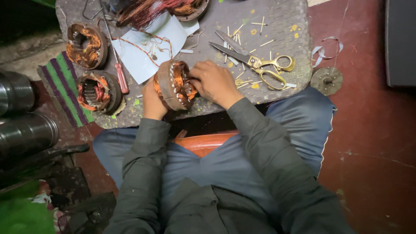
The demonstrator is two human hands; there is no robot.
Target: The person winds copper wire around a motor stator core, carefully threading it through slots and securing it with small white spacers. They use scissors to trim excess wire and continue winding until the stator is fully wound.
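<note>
A round motor stator with copper windings stands on edge at the near side of a grey work surface. My left hand grips it from behind and below. My right hand rests against its open face, fingers pressed into the copper coils. Both arms wear dark grey sleeves.
Two more wound stators lie at the left, beside a red-handled screwdriver and white paper sheets. Brass-handled scissors and several small sticks lie at the right. A metal disc sits on the red floor. Steel cylinders stand at far left.
</note>
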